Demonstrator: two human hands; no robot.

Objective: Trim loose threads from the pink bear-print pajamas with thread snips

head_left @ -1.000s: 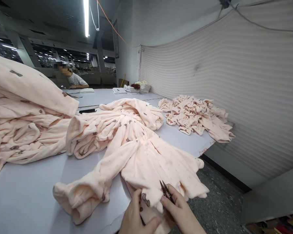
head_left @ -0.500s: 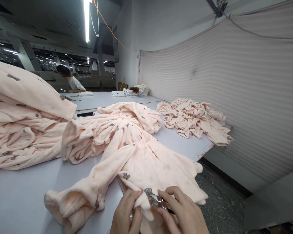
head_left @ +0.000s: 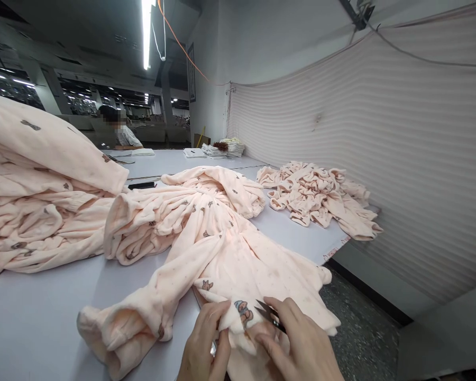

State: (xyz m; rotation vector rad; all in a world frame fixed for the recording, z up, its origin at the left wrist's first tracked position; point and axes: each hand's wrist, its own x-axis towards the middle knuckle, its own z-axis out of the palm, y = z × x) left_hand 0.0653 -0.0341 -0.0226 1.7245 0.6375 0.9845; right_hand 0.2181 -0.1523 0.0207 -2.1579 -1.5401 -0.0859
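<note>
A peach fleece garment with small bear prints lies spread across the white table. At the near edge my left hand pinches a fold of the garment beside a small embroidered bear patch. My right hand grips small black thread snips, whose points sit just right of the patch, against the fabric.
A tall stack of the same peach garments fills the left side. A smaller heap lies at the table's far right edge beside a striped cloth wall. A dark phone-like object and paper stacks lie farther back. Another person sits at a distant table.
The snips' points went from upright, to buried in the fold, to lying beside the patch. My left hand has spread the fold flatter, so more of the bear patch shows.
</note>
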